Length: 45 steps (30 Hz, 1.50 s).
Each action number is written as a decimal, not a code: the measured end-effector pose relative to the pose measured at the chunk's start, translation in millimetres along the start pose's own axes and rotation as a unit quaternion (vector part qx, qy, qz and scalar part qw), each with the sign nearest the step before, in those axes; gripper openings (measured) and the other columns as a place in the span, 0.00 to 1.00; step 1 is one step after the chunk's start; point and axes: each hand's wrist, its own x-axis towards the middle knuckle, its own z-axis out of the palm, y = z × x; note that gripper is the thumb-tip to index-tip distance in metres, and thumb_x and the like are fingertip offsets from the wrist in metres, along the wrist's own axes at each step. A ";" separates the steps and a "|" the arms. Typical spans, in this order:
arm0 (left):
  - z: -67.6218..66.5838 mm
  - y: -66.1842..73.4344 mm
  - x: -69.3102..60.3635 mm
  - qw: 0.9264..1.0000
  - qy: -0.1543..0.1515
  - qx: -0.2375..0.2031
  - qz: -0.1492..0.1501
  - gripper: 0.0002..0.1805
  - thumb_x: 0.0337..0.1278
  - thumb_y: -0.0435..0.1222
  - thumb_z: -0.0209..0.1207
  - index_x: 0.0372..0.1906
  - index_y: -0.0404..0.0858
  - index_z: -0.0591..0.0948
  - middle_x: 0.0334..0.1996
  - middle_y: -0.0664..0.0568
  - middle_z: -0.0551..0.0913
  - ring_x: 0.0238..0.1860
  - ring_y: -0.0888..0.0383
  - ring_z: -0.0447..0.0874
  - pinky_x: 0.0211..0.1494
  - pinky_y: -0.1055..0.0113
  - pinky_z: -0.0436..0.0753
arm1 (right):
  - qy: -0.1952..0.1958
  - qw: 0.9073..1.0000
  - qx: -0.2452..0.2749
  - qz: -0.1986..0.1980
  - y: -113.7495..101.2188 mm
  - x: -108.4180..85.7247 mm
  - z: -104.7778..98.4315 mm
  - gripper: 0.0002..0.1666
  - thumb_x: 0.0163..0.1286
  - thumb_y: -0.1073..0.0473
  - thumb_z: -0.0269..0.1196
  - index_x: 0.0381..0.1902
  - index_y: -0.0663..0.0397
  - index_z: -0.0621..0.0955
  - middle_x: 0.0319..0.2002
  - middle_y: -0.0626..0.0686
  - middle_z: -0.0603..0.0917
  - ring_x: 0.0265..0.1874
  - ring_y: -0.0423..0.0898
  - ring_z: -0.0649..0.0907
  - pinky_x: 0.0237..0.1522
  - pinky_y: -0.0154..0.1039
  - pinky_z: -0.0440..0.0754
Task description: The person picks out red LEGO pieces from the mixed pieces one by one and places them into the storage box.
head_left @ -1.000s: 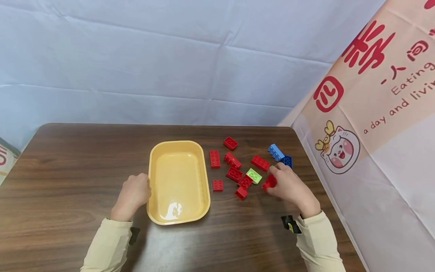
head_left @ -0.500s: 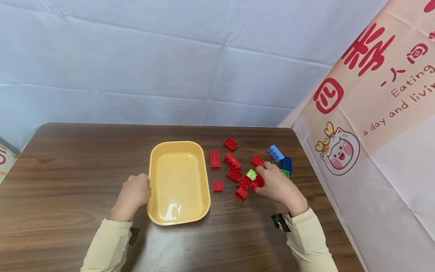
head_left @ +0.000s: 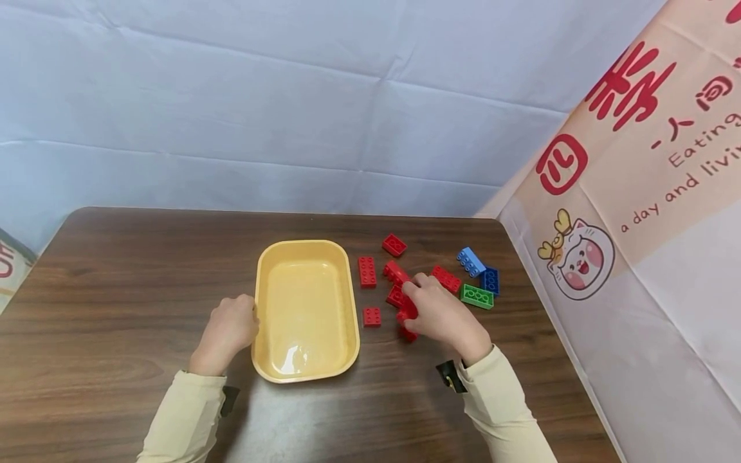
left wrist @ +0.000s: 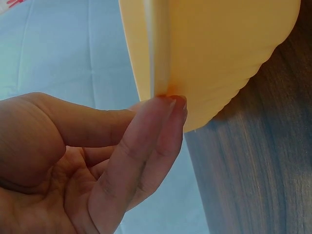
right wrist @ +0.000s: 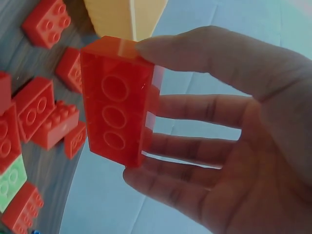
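My left hand [head_left: 231,325] pinches the left rim of a yellow plastic tray [left wrist: 234,53], thumb and fingers meeting across its edge in the left wrist view. The tray stands on the table in the head view, nothing lying in it. With thumb and fingertips, my right hand [head_left: 442,315] grips a red toy building brick [right wrist: 114,105], its hollow underside with three tubes turned to the right wrist camera. That hand hovers over a cluster of loose red bricks, partly hiding them in the head view. A light green brick [right wrist: 12,183] shows only in the right wrist view.
Between tray and cluster lie a long red brick [head_left: 367,272] and a small red brick [head_left: 372,317]. Another red brick [head_left: 394,244] sits farther back. Toward the right edge are a green brick [head_left: 477,296], a light blue brick [head_left: 471,262] and a dark blue brick [head_left: 489,281].
My right hand has moved left, carrying the red brick toward the tray. It uncovers the green brick and now covers the light green one. My left hand stays at the rim.
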 end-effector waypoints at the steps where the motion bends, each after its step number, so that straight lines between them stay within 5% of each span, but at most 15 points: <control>1: 0.0 0.1 0.0 1.000 0.000 0.000 0.000 0.08 0.47 0.24 0.49 0.18 0.34 0.72 0.17 0.47 0.70 0.22 0.50 0.68 0.25 0.59 0.69 | -0.002 1.000 -0.002 0.001 -2.4 1.1 0.3 0.29 0.47 0.58 0.71 0.49 0.58 0.76 0.47 0.58 0.73 0.41 0.50 0.73 0.39 0.42 0.78; 9: 0.4 0.3 0.3 1.000 0.000 0.001 0.001 0.09 0.46 0.24 0.49 0.17 0.34 0.72 0.17 0.47 0.69 0.21 0.50 0.68 0.25 0.59 0.69 | 0.004 1.000 -0.023 -0.017 -19.5 7.3 -3.5 0.27 0.48 0.57 0.71 0.47 0.55 0.77 0.45 0.55 0.73 0.42 0.49 0.71 0.38 0.39 0.78; 27: 1.5 -0.6 0.7 1.000 0.017 0.001 0.012 0.10 0.47 0.24 0.48 0.15 0.36 0.71 0.16 0.47 0.69 0.21 0.49 0.68 0.25 0.58 0.70 | 0.013 0.990 -0.042 -0.132 -57.5 18.5 1.2 0.25 0.50 0.54 0.70 0.45 0.58 0.77 0.38 0.53 0.72 0.38 0.47 0.70 0.33 0.35 0.74; 45: -0.1 0.4 0.4 1.000 0.017 -0.001 0.013 0.09 0.46 0.23 0.49 0.17 0.34 0.73 0.16 0.47 0.70 0.20 0.50 0.68 0.24 0.59 0.70 | -0.015 0.985 -0.077 -0.151 -84.3 32.8 8.9 0.23 0.50 0.53 0.70 0.43 0.54 0.76 0.36 0.51 0.72 0.35 0.45 0.70 0.25 0.31 0.72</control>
